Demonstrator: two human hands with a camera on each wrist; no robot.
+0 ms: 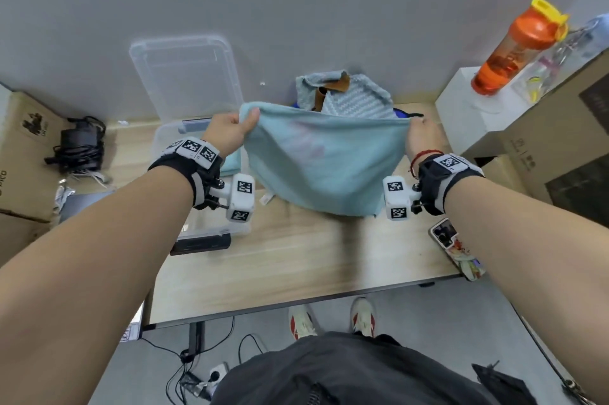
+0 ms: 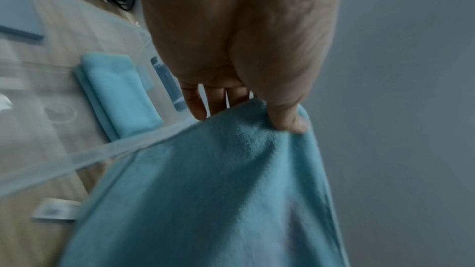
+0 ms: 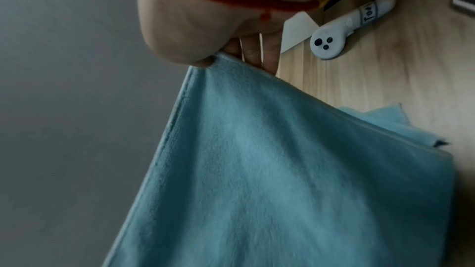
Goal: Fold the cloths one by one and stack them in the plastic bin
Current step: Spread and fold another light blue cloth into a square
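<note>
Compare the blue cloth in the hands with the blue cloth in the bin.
The held cloth is spread open; the binned cloth is folded into a compact rectangle. The held cloth hangs above the table, pinched at its top corners by the left hand and right hand; the binned one lies flat in the plastic bin, untouched. Both are light blue.

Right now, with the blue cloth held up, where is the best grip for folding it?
At the two top corners, from the outer sides, as now: the left hand and right hand each pinch a corner of the blue cloth. Its top edge stretches between them and the rest hangs flat, probably ready to lay on the table.
</note>
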